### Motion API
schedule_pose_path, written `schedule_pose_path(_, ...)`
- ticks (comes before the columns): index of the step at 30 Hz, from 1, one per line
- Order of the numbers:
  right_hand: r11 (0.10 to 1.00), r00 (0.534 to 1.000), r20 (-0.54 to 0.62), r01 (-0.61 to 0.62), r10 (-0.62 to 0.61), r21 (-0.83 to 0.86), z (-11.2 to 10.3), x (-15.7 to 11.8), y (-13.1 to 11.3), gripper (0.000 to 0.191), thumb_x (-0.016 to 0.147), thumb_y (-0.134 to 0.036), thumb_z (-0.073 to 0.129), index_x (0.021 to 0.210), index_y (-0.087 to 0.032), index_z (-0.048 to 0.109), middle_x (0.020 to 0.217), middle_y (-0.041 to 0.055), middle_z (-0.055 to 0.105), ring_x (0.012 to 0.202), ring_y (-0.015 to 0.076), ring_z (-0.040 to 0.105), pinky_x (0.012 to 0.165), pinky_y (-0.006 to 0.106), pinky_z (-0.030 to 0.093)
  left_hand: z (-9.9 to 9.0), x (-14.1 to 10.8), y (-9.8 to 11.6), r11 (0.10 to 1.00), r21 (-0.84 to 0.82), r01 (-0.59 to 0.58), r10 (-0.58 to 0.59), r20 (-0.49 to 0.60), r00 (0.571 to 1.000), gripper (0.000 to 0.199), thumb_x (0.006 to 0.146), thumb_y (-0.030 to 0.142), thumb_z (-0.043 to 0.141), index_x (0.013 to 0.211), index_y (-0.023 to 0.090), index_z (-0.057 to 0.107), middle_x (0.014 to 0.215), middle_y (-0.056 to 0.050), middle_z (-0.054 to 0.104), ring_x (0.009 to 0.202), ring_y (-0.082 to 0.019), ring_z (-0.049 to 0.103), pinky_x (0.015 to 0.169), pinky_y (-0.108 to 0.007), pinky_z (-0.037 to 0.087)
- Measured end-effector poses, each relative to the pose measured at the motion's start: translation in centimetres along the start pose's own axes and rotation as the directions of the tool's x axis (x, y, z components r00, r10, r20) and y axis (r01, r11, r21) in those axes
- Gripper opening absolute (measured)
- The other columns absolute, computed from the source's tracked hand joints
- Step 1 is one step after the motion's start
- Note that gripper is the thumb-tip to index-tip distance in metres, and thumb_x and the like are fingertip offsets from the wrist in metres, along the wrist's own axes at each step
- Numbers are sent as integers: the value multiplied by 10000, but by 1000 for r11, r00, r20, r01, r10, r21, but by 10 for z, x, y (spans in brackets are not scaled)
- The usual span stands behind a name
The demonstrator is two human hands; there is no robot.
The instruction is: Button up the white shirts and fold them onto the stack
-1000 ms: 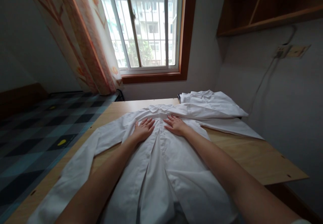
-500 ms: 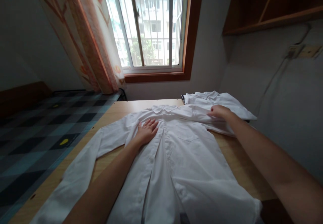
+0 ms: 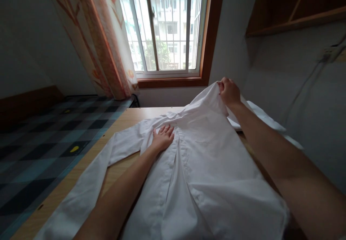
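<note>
A white long-sleeved shirt [image 3: 221,171] lies front up across the wooden table [image 3: 135,113], its collar at the far end. My left hand [image 3: 163,138] rests flat on its chest beside the button strip, fingers spread. With closed fingers my right hand [image 3: 229,91] grips the shirt near the right shoulder and holds that part up off the table. The cloth slopes from the collar up to this grip. One sleeve stretches down the left side of the table; the other hangs partly hidden behind my right forearm.
Other folded white clothing [image 3: 265,117] sits at the table's far right, partly covered by my arm. Left of the table is a bed with a checked sheet [image 3: 45,142]. A curtain [image 3: 108,52] hangs by the barred window, and a wooden shelf [image 3: 297,23] is at upper right.
My right hand has risen, lifting the shirt's shoulder and sleeve off the table. The left hand stays flat on the chest. The view has shifted slightly.
</note>
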State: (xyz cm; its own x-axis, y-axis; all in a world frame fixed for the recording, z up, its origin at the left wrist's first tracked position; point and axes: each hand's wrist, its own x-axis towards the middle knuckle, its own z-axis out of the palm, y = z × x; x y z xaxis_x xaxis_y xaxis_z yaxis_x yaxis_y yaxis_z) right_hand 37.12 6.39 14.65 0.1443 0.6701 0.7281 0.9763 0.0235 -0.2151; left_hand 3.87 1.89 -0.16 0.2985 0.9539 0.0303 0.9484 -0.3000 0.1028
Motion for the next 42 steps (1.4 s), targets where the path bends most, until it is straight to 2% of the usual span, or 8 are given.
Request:
schedule_pose_path(4, 986, 985, 54, 166, -165, -22, 19, 4, -20, 355, 1024, -324, 322, 1164, -137, 589, 1167, 191, 602, 1099, 315, 556, 958, 458, 409, 4, 22, -2, 999, -20, 34, -35, -24, 999, 540, 988, 447, 250, 1501, 348, 385, 1626, -32, 268, 1500, -282, 219, 1148, -688, 99)
schedule_pose_path(9, 982, 873, 484, 40, 56, -186, 46, -32, -12, 482, 899, -259, 593, 1365, -162, 515, 1460, 211, 449, 1202, 360, 541, 969, 487, 425, 3, 48, -10, 1000, -25, 10, -10, -10, 1000, 561, 981, 454, 242, 1515, 329, 363, 1626, -30, 269, 1500, -280, 218, 1145, -694, 107)
schedule_pose_path(15, 980, 859, 494, 189, -132, -68, 46, -87, -20, 473, 913, -232, 553, 1384, -187, 553, 1501, 170, 452, 1323, 345, 466, 1081, 508, 352, 3, 63, -19, 998, -10, -60, 59, -25, 998, 539, 986, 454, 273, 1492, 325, 406, 1614, -50, 305, 1488, -301, 242, 1144, -682, 129)
schedule_pose_path(20, 851, 566, 644, 430, -514, 301, 37, -136, -44, 431, 929, -406, 562, 1315, -227, 637, 1452, 122, 533, 1401, 292, 406, 1164, 446, 275, -4, 53, -14, 994, -9, -106, 102, -216, 971, 389, 959, 339, 396, 1232, 256, 661, 1419, -63, 580, 1329, -259, 486, 1167, -537, 265)
schedule_pose_path(23, 854, 492, 706, 388, -510, 346, 34, -167, -51, 594, 969, -549, 443, 1481, -249, 465, 1569, 127, 379, 1459, 303, 311, 1191, 507, 193, -8, 40, -5, 984, -75, -164, 145, -213, 966, 390, 948, 267, 385, 1198, 213, 680, 1309, -75, 658, 1226, -209, 577, 1103, -354, 393)
schedule_pose_path(32, 921, 502, 773, 219, -389, 321, 1, -221, -58, 634, 989, -621, 302, 1548, -322, 324, 1648, 104, 179, 1517, 339, 104, 1171, 625, 78, 3, -28, 20, 997, 29, -76, 75, 43, 996, 563, 999, 443, 274, 1517, 236, 350, 1620, -104, 274, 1502, -297, 216, 1170, -618, 162)
schedule_pose_path(37, 950, 493, 812, 198, -311, 243, -12, -191, -80, 460, 982, -506, 413, 1269, -249, 665, 1381, 129, 591, 1271, 318, 532, 1024, 431, 404, -26, -23, 23, 995, 39, -87, 85, 49, 995, 434, 931, 416, 430, 1269, 236, 632, 1412, -121, 579, 1300, -314, 514, 1019, -477, 425)
schedule_pose_path(42, 959, 670, 704, 39, -235, 282, 4, -172, -112, 391, 939, -496, 525, 1100, -163, 650, 1049, 112, 722, 912, 231, 663, 726, 284, 435, -39, -12, 22, 994, -108, 2, -6, -35, 999, 272, 882, 295, 507, 950, 171, 740, 974, -106, 746, 922, -243, 676, 765, -302, 475)
